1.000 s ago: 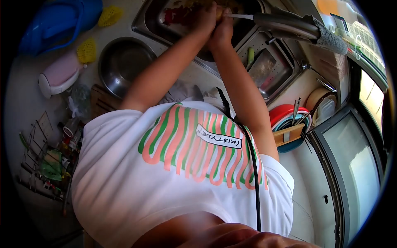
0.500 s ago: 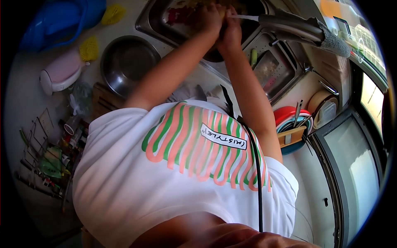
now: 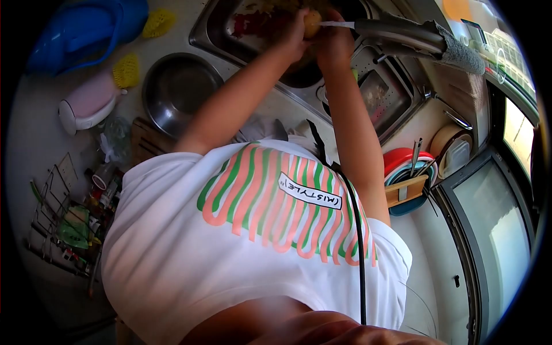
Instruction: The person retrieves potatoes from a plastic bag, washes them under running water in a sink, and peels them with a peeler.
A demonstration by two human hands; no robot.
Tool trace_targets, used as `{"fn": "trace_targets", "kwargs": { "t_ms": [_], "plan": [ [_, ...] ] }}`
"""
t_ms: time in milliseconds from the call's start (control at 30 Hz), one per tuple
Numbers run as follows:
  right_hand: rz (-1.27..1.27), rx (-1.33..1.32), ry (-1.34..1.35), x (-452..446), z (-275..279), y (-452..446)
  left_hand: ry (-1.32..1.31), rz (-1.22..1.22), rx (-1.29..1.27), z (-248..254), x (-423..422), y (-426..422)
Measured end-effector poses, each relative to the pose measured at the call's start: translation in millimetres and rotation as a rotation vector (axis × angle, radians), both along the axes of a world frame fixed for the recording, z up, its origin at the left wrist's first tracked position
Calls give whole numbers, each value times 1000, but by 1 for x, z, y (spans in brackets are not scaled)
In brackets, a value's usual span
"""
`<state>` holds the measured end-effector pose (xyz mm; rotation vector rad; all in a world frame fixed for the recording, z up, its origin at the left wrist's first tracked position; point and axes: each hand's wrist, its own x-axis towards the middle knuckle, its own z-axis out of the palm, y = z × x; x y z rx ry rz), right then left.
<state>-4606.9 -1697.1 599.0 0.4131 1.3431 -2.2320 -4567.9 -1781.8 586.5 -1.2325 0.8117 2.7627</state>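
Over the sink (image 3: 202, 39), the left hand (image 3: 295, 40)'s fingers grasp a round yellowish thing (image 3: 312, 23), where water (image 3: 339, 25) runs from the tap (image 3: 397, 34). The right hand (image 3: 336, 47) is just beside it, its fingers too dark to tell whether clenched or released. Red scraps (image 3: 259, 24) lie in the sink; a bowl (image 3: 179, 89) stands on the bench (image 3: 177, 35)

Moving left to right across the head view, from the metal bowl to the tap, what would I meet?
Metal bowl → left hand → round yellowish item → right hand → tap.
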Motion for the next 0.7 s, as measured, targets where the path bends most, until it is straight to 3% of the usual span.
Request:
{"fn": "trace_targets", "kwargs": {
  "t_ms": [200,300,333,367,400,433,500,533,633,700],
  "plan": [
    [-604,-89,-479,2,14,81,93,120,521,-14,0,-10],
    [-604,67,-370,-20,24,103,137,99,547,-11,3,-10],
    [-287,-278,-323,-47,-29,149,156,73,528,-9,5,-10],
    [39,-611,-263,-69,-82,189,207,58,674,-14,9,-13],
    [-54,-405,-402,-80,-46,160,260,44,818,-24,12,-18],
    [-46,-395,-347,-78,-25,140,313,30,960,-33,13,-22],
    [-29,-372,-242,-71,-4,120,143,-45,537,-3,11,-28],
    [-6,-504,-249,-66,-9,125,59,-80,323,9,12,-31],
    [-349,-124,-248,-36,22,100,38,-195,-23,9,25,-45],
    [-377,25,-127,-17,-17,102,-39,-299,-220,4,30,-63]
  ]
}}
